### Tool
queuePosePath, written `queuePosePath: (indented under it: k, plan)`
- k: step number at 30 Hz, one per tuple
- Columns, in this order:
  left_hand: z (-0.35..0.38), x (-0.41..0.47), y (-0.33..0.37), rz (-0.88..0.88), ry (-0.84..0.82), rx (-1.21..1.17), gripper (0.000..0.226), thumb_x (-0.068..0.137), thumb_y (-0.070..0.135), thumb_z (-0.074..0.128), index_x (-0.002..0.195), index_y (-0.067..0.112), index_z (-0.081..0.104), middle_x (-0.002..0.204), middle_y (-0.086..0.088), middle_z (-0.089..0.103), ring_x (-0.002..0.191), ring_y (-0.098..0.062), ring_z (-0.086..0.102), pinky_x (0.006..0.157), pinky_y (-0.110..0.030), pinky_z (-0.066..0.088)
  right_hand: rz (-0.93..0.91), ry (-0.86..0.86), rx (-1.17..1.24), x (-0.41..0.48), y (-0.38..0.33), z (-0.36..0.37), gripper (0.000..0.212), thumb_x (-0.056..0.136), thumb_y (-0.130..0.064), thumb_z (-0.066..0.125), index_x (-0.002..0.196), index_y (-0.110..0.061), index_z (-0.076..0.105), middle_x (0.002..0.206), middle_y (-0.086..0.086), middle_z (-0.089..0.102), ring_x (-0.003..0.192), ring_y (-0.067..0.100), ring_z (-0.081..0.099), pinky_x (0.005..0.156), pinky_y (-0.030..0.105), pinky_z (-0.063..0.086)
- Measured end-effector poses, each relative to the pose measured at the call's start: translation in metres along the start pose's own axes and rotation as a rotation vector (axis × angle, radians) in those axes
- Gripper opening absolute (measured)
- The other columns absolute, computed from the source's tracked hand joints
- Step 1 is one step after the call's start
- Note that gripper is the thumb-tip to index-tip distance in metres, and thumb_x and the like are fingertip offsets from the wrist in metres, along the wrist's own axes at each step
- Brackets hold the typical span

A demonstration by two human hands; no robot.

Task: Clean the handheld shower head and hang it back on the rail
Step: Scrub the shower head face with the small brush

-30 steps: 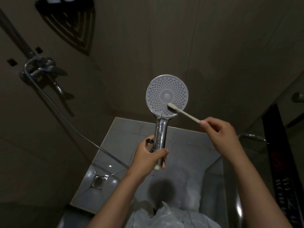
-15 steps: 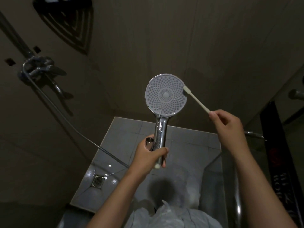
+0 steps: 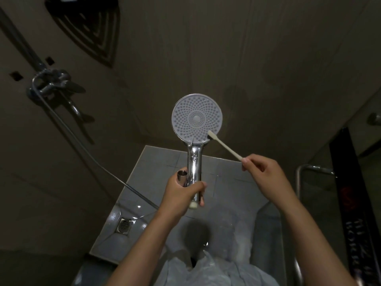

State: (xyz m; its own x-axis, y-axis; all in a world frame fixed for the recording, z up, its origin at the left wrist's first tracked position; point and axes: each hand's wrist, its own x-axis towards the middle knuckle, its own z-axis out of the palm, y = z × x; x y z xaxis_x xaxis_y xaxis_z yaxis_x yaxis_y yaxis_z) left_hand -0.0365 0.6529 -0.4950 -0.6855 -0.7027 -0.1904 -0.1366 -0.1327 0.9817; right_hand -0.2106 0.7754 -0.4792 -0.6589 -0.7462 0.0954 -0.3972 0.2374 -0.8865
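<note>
A left hand [image 3: 183, 193] grips the chrome handle of an upright shower head [image 3: 197, 118] at centre, while the right hand [image 3: 266, 174], lower right, pinches a toothbrush [image 3: 223, 145] angled up-left, its bristles touching the face's lower right edge.

Pale brush [image 3: 224, 144] tip, seemingly against shower head [image 3: 196, 118] rim

Both forearms [image 3: 148, 240] are bare, right down to the left hand [image 3: 181, 193] and right hand [image 3: 266, 174]. A thin, pale, crinkled garment [image 3: 206, 271] covers the person's front, faintly glossy like plastic.
</note>
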Motion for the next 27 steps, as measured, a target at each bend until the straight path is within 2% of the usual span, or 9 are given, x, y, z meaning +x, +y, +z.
queuePosePath:
  k: [5,8,12,16,18,20,23,27]
  plan:
    - [0.003,0.001,0.004,0.000,0.002,-0.008,0.016,0.080,-0.005,0.062,0.080,0.006,0.050,0.059,-0.009,0.057,0.041,-0.022,0.053,0.040,-0.020,0.040,0.028,-0.067,-0.022,-0.003,-0.005,0.008,0.028,0.093,-0.019,0.055,0.065,-0.018,0.059,0.052,-0.009,0.048,0.049,-0.003,0.042,0.049,0.012,0.029]
    - [0.003,0.001,0.003,0.000,-0.008,-0.004,0.016,0.080,-0.005,0.062,0.080,0.005,0.049,0.059,-0.010,0.055,0.042,-0.023,0.053,0.042,-0.021,0.042,0.022,-0.087,-0.019,-0.005,-0.006,0.014,0.029,0.093,-0.019,0.055,0.064,-0.021,0.058,0.056,-0.010,0.051,0.053,-0.005,0.046,0.052,0.010,0.033]
    - [0.002,0.003,0.003,0.006,-0.011,-0.007,0.015,0.080,-0.004,0.063,0.083,0.004,0.050,0.061,-0.012,0.056,0.043,-0.024,0.054,0.045,-0.025,0.045,0.043,-0.072,-0.062,-0.005,-0.008,0.017,0.026,0.093,-0.026,0.053,0.069,-0.019,0.060,0.062,-0.007,0.054,0.057,0.001,0.046,0.055,0.019,0.034]
    - [0.003,0.005,0.002,0.023,-0.009,-0.036,0.013,0.081,-0.005,0.062,0.082,0.002,0.052,0.058,-0.009,0.056,0.040,-0.023,0.052,0.045,-0.023,0.043,0.035,0.158,-0.106,-0.004,-0.008,0.011,0.027,0.093,-0.022,0.053,0.068,-0.015,0.057,0.055,-0.003,0.045,0.052,0.001,0.042,0.048,0.017,0.028]
    - [0.005,0.005,0.003,0.016,-0.029,-0.068,0.010,0.085,0.003,0.063,0.087,-0.001,0.054,0.059,-0.009,0.057,0.041,-0.023,0.052,0.047,-0.025,0.045,0.041,0.280,-0.085,-0.002,-0.005,0.004,0.028,0.095,-0.021,0.051,0.067,-0.016,0.054,0.054,-0.004,0.045,0.051,0.001,0.042,0.048,0.018,0.028]
    - [0.007,0.005,0.007,-0.033,-0.040,-0.153,0.011,0.089,0.013,0.060,0.088,0.004,0.054,0.061,-0.011,0.057,0.042,-0.023,0.052,0.046,-0.026,0.046,0.052,0.315,-0.007,0.002,-0.003,-0.003,0.030,0.097,-0.018,0.047,0.068,-0.017,0.053,0.053,-0.006,0.045,0.050,0.002,0.041,0.049,0.019,0.029]
    - [0.010,0.011,0.015,-0.115,-0.021,-0.280,0.012,0.092,0.017,0.055,0.085,0.007,0.053,0.061,-0.012,0.057,0.041,-0.021,0.053,0.045,-0.024,0.047,0.107,0.126,0.148,0.005,-0.008,-0.013,0.031,0.098,-0.015,0.043,0.070,-0.015,0.055,0.057,-0.004,0.044,0.046,0.002,0.035,0.046,0.017,0.030]
    - [0.005,0.024,0.026,-0.176,0.002,-0.326,0.011,0.089,0.016,0.059,0.085,0.005,0.056,0.056,-0.008,0.060,0.042,-0.018,0.056,0.051,-0.026,0.046,0.025,-0.184,0.098,0.001,-0.019,-0.023,0.024,0.097,-0.010,0.045,0.083,-0.010,0.064,0.062,-0.001,0.048,0.050,0.000,0.039,0.049,0.009,0.031]
